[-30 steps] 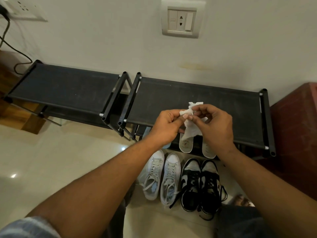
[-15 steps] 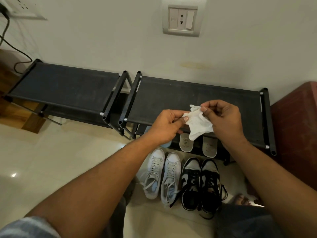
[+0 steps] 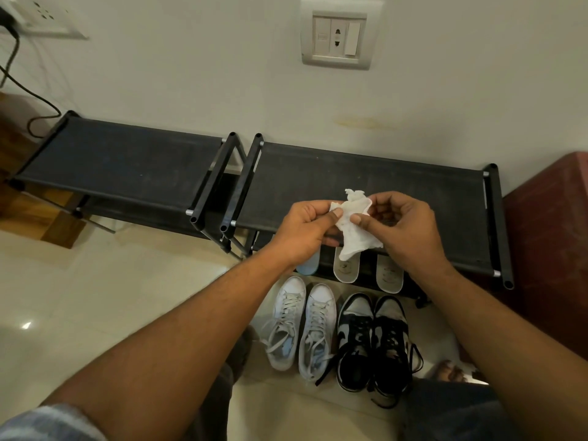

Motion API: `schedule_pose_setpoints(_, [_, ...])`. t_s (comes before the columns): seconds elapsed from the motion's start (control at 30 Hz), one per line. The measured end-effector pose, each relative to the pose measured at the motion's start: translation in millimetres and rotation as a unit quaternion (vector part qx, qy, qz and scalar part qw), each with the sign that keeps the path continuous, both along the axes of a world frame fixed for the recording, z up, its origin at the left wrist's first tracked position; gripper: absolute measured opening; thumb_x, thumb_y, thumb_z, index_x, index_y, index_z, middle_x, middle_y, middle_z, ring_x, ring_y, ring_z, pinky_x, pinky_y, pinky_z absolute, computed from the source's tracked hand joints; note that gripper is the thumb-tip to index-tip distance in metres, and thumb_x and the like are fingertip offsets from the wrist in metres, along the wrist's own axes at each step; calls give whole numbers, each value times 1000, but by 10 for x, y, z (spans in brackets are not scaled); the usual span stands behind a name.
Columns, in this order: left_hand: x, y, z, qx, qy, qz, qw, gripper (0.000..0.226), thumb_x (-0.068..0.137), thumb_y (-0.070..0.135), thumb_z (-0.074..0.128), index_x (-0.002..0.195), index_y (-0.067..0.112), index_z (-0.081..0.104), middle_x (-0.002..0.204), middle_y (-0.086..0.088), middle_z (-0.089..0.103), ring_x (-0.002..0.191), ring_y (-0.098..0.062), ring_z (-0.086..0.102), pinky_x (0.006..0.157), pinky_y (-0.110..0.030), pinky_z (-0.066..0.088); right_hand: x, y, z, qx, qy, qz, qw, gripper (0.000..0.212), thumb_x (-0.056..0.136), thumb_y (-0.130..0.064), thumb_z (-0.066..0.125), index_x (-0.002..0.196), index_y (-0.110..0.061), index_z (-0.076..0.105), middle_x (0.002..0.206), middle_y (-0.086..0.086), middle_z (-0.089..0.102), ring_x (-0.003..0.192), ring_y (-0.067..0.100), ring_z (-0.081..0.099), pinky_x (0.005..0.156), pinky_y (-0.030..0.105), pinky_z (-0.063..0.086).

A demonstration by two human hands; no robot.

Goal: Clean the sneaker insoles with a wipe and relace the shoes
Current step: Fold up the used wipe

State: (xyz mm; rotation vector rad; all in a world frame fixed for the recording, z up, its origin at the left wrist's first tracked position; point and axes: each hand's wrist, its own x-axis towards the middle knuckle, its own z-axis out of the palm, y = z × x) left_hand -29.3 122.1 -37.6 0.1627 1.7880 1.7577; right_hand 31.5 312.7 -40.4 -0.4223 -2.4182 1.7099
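A crumpled white wipe (image 3: 354, 230) hangs between both hands above the black shoe rack. My left hand (image 3: 304, 232) pinches its left edge with the thumb on top. My right hand (image 3: 404, 227) pinches its right side. Below, the heel ends of white insoles (image 3: 346, 270) (image 3: 389, 276) stick out from the rack's lower shelf, and a pale blue insole (image 3: 308, 265) shows under my left wrist. On the floor stand a laced white pair of sneakers (image 3: 302, 326) and a black-and-white pair (image 3: 372, 342) with loose black laces.
Two black fabric-topped shoe racks (image 3: 127, 167) (image 3: 445, 198) stand side by side against the white wall. A dark red cabinet (image 3: 553, 237) is at the right. A power socket (image 3: 335, 39) is on the wall, a cable (image 3: 19, 78) hangs at the left. Glossy tiled floor (image 3: 95, 297) lies left.
Both hands keep working the wipe, pulling it apart then bringing it together again. The hands have shifted slightly lower and right over the rack's front edge. The shoes have not moved.
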Motion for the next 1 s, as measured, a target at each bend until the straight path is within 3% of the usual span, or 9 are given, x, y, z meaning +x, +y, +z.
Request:
schedule_pose_setpoints(0.13, [-7,-1,5,-11,-4,8,1000,27,112,11,52,130,3,70,87,-1,81,79,-13,78,67,-23,60,-20,47,-32,-39,-4,-13,999,12,90,-21,82,102,-21,79,98,-6,80,94,13,76,86,42,64])
schedule_pose_setpoints(0.27, [-23,-11,26,-16,-9,18,1000,27,112,12,52,129,5,71,84,-2,80,77,-14,77,65,-22,58,-45,84,-54,-86,7,-45,995,12,95,-13,75,104,-19,79,103,-6,80,102,10,75,90,34,63])
schedule_pose_setpoints(0.43, [-21,-28,70,-8,-21,19,1000,26,112,11,50,128,2,70,78,2,78,72,-8,74,66,-22,59,-55,103,-45,-71,12,-67,995,16,100,-13,68,113,-18,77,101,-8,79,93,5,73,72,17,56])
schedule_pose_setpoints(0.53, [-9,-20,95,2,-39,28,999,24,112,11,50,121,3,72,85,-6,78,72,-12,74,64,-24,60,-50,120,-39,-73,16,-99,992,15,103,-23,65,111,-17,76,92,-5,79,83,6,72,68,15,53])
schedule_pose_setpoints(0.67, [-23,-18,104,14,-70,52,996,25,112,12,49,115,8,74,93,-10,77,81,-20,75,70,-30,63,-56,88,4,-116,-25,-115,986,30,100,-43,64,113,-17,75,99,-2,79,95,16,74,79,30,58])
schedule_pose_setpoints(0.77, [-14,-2,103,24,-86,60,994,26,112,12,48,111,12,74,92,-5,80,84,-19,78,73,-31,64,-32,43,34,-266,-153,-4,952,61,93,-66,55,122,-16,73,116,5,78,108,24,75,92,45,59])
schedule_pose_setpoints(0.87, [1,21,93,27,-90,63,994,26,112,13,48,114,10,74,94,-9,80,86,-22,78,75,-33,65,-5,-26,42,-338,-176,54,923,53,93,-48,65,126,-7,71,124,14,75,117,32,71,106,54,53])
schedule_pose_setpoints(0.93, [13,39,85,32,-95,74,992,27,111,13,47,111,10,73,91,-11,79,81,-24,77,72,-34,64,-25,-66,47,-354,-141,12,925,45,89,-30,72,125,-3,70,122,16,75,115,34,72,107,60,50])
schedule_pose_setpoints(1.0, [41,58,90,35,-100,97,990,28,110,9,44,103,11,72,77,-7,77,68,-19,75,62,-30,63,-39,-75,53,-354,-116,-39,927,44,83,-24,76,122,-5,71,118,14,77,110,33,74,103,63,53])
